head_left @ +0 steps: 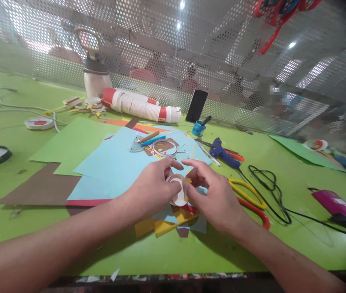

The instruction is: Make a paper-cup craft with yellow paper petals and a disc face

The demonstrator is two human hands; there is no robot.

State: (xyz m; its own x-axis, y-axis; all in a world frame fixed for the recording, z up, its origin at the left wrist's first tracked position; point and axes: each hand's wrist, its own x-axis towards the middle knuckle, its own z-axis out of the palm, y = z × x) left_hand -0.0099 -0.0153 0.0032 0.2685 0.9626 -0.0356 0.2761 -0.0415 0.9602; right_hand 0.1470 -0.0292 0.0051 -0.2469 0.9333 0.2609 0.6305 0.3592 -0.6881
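The left hand [157,177] is mostly closed, its thumb laid over the face of a small white disc [178,198] and its fingers curled behind the rim, so the disc sits in its grip. The right hand [214,191] meets it from the other side, nearly closed too, thumb and fingertips pinching a small yellow piece [188,180] at the disc's right edge; whether they also press on the disc itself is hard to tell. Both index fingers reach forward above the disc, their tips close together but apart. Just below the hands, a yellow strip [169,227] lies among paper scraps on the green table [99,258]. Light blue paper [105,158] spreads beyond and to the left of the left hand, overlapping a green sheet [69,140] and a brown sheet [32,189] farther left. Straight ahead of the hands, a thin ring [165,157] lies near a blue pen [153,141]. Beside the right hand, on its right, are a yellow loop handle [249,193] and an orange-red one [260,213]; past its fingers, ahead and to the right, lies a dark blue glue gun [221,151]. Well ahead of both hands, nested paper cups [142,106] lie on their side, with a phone [196,106] propped up to their right.
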